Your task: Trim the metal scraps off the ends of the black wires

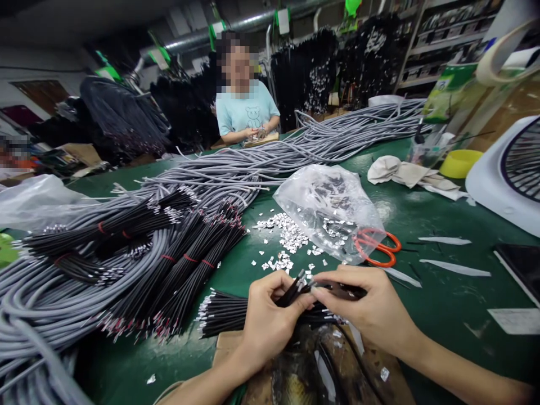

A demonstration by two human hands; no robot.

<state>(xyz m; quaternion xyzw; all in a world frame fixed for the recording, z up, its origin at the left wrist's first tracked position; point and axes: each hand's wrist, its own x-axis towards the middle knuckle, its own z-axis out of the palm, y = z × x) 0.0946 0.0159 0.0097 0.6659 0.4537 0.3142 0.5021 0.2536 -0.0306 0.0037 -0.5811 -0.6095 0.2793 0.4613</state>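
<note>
My left hand [272, 315] is closed around short black cables [291, 292], their stripped ends pointing up and away. Close against those ends, my right hand [369, 306] pinches with thumb and forefinger at what looks like a small silver piece, mostly hidden by the fingertips. A dark object [346, 289] lies under the right fingers; its kind is unclear. Below and behind my hands rests a bundle of black cables [223, 312] with pale tips. Just beyond them spreads a pile of small silver foil pieces [289, 233].
A clear plastic bag [329, 202] and orange-handled scissors [386, 256] lie ahead. Grey cables [236, 163] cross the table, with tied black bundles [181, 267] at left. A white fan [510, 180] stands right. Another person [247, 112] sits across the table.
</note>
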